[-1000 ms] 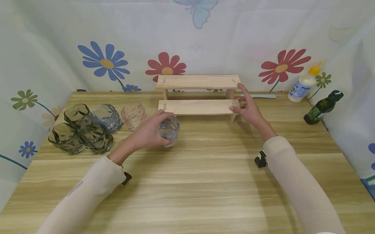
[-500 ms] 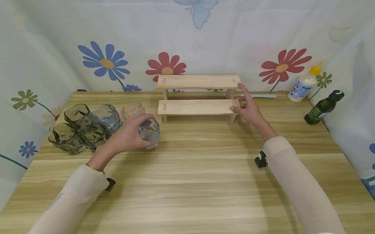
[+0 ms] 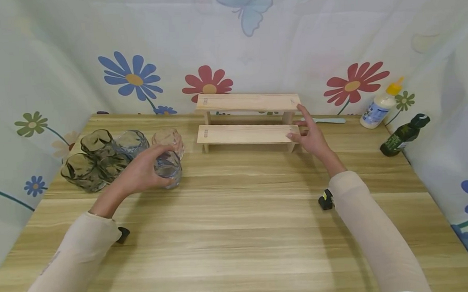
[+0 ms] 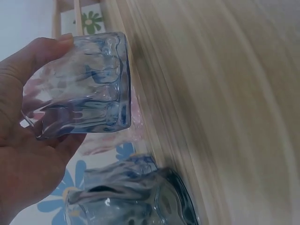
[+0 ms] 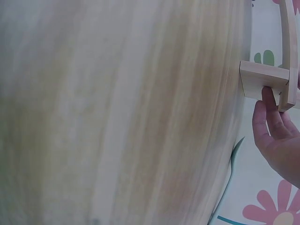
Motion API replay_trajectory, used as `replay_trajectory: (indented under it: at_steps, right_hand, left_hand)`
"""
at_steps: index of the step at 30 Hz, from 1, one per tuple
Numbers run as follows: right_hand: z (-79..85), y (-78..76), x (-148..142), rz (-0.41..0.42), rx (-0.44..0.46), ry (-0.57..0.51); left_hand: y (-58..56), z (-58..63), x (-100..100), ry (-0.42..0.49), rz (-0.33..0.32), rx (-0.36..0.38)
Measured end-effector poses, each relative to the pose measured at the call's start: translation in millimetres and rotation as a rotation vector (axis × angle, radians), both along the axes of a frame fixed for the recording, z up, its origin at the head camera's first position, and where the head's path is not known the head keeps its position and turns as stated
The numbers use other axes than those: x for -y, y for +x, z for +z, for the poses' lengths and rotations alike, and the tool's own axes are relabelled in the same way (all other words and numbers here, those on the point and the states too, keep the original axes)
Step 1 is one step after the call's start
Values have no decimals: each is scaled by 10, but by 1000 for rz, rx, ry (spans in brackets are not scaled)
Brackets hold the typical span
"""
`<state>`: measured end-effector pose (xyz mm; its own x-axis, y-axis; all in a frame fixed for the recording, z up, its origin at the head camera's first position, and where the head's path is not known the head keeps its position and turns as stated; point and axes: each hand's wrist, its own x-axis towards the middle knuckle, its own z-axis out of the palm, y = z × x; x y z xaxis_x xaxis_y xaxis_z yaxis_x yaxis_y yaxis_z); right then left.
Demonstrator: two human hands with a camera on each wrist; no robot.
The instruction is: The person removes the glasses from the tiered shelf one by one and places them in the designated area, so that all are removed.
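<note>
My left hand grips a blue-tinted drinking glass around its side, with the mouth up. In the left wrist view the thumb and fingers wrap the upper part of this faceted glass. A pink glass stands just behind it, partly hidden. My right hand holds the right end of a two-step wooden stand, thumb on the lower board and index finger reaching to the upper one. In the right wrist view, fingertips touch the stand's end panel.
Left of my left hand, several smoky dark glasses and another blue glass cluster together. Behind the stand's right end lies a pale blue flat utensil. A yellow-capped bottle and a dark green bottle stand at the right.
My left hand has carried the blue glass leftward, from near the stand's left end to in front of the pink glass. The right hand and the stand have stayed put.
</note>
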<state>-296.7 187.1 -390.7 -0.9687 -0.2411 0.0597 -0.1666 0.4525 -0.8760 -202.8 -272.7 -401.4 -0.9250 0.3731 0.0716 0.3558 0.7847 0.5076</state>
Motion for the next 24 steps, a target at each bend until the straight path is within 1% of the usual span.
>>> replay_trajectory:
  at_steps: [6, 11, 15, 19, 24]
  right_hand:
    - [3, 12, 6, -3, -6, 11]
    - [26, 39, 23, 0, -15, 18]
    - [29, 47, 32, -4, -16, 19]
    - [-50, -27, -1, -1, -23, 4]
    - [-250, -179, -81, -5, -44, 15]
  left_hand:
    - [30, -4, 68, -51, 6, -2]
    - [58, 41, 102, -123, 22, 21]
    - [69, 71, 126, -158, 28, 28]
    - [71, 81, 141, -164, 28, 35]
    - [78, 96, 143, -160, 30, 49]
